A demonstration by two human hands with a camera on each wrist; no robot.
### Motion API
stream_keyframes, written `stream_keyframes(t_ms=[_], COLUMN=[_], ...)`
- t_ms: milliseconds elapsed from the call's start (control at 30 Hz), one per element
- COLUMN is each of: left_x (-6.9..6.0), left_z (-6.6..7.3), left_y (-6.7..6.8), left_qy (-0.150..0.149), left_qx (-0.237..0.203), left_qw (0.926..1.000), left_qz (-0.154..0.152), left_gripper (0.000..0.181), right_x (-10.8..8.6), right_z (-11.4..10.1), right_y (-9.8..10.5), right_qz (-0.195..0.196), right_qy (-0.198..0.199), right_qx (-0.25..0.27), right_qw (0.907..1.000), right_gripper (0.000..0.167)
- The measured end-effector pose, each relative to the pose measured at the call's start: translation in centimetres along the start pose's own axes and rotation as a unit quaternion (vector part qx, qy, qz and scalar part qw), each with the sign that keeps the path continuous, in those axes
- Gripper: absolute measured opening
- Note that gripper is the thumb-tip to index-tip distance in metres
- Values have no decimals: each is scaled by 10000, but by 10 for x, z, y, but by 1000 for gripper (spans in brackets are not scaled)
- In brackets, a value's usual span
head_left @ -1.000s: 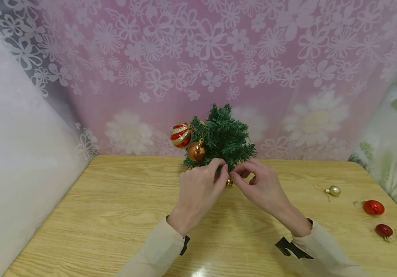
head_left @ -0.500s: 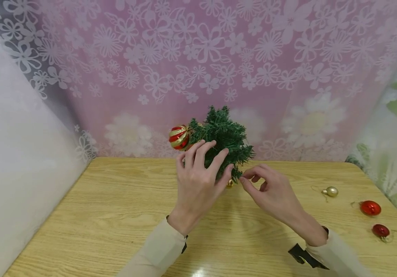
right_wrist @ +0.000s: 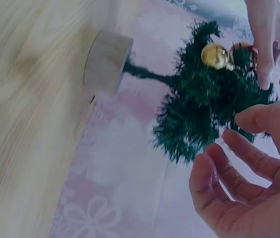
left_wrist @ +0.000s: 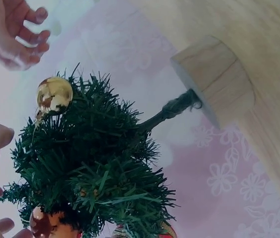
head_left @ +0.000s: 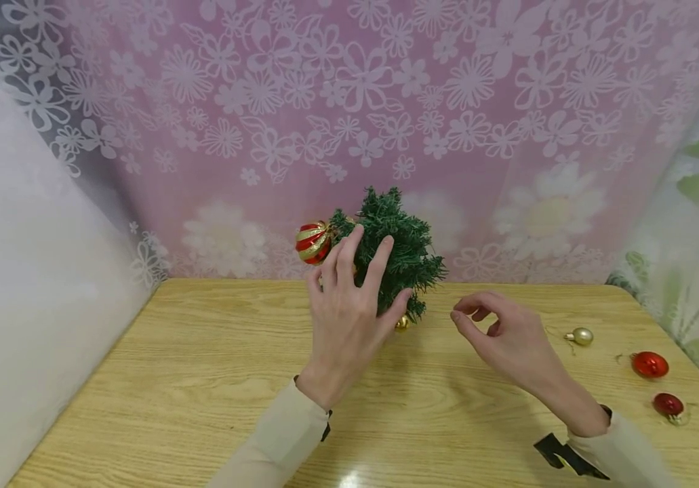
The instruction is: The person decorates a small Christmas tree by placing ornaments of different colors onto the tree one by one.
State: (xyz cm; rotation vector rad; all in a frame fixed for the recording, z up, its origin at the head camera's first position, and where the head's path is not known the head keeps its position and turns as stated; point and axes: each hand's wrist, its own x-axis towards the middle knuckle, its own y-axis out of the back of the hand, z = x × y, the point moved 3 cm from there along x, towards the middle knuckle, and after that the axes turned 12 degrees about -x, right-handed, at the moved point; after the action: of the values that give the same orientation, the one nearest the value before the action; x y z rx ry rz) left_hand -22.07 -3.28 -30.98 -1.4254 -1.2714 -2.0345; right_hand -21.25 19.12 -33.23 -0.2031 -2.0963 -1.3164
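Observation:
A small green artificial tree (head_left: 407, 251) stands at the table's far edge on a round wooden base (left_wrist: 216, 82). My left hand (head_left: 346, 312) is at its front left, fingers spread; whether they touch the branches cannot be told. My right hand (head_left: 510, 339) is in the air right of the tree, fingers loosely bent and holding nothing. A gold ball (left_wrist: 54, 95) hangs low on the front. An orange ball (left_wrist: 52, 225) shows in the left wrist view, mostly behind my left hand in the head view. The red and gold striped ball (head_left: 313, 242) hangs on the left side.
On the table's right side lie a pale gold ornament (head_left: 582, 336), a red one (head_left: 650, 364) and a dark red one (head_left: 669, 404), each with a string. A pink flowered curtain (head_left: 349, 135) hangs behind the wooden table (head_left: 203, 379).
My hands have parted from the gold ball. The left opened and moved up over the tree's left side; the right drew away to the right.

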Motion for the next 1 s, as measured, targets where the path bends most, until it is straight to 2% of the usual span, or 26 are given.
stream_keyframes(t_ms=[267,667,1000], left_x=[5,4,5], left_z=[-5,-8,-9], left_y=[-3,-3,0], left_qy=[78,189,156], left_qx=[204,104,-94], left_qw=[9997,9993,9995], left_qz=[-141,-314,-265], left_gripper=[82,83,78], right_x=[-5,-13,-17], right_z=[22,57,87], right_y=[12,28,36], right_qz=[-205,-358,-630], right_qy=[-304,-694,-939], right_qx=[-179,-351,-596], right_qw=[9992,9963,9918], right_gripper=[11,18,23])
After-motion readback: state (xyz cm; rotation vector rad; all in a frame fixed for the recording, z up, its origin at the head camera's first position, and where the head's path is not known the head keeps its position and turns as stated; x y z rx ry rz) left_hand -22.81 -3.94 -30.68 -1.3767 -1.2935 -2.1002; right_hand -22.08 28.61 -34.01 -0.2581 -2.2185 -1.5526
